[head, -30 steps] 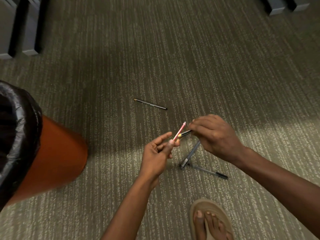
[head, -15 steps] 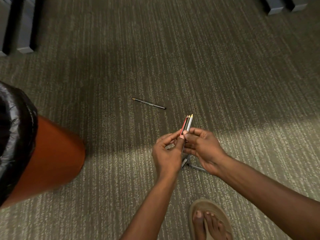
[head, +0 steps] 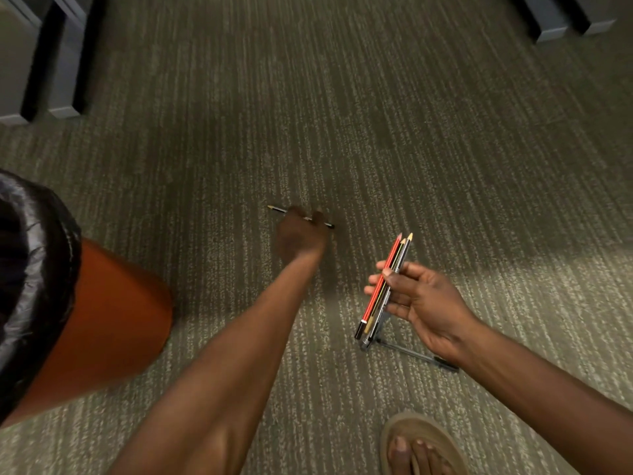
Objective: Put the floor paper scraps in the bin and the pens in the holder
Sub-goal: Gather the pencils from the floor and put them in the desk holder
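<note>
My left hand [head: 301, 238] reaches forward to a dark pencil [head: 275, 209] lying on the carpet, and its fingertips are curled over the pencil's middle. My right hand [head: 418, 296] holds a bundle of three pencils [head: 399, 250], one of them red, with the tips pointing up and away. Under that hand two pens lie on the floor: a grey pen [head: 368, 341] and a clear pen with a black cap [head: 419, 355]. An orange bin [head: 113, 320] with a black liner [head: 30, 269] stands at the left. No paper scraps or pen holder are in view.
Grey furniture bases stand on the carpet at the top left [head: 61, 63] and top right [head: 548, 18]. My sandalled foot [head: 418, 447] is at the bottom edge, just below the two pens.
My hands came apart. The pencil bundle passed from my left hand into my right, which drew back to the right. My left hand stretched forward onto the dark pencil on the floor.
</note>
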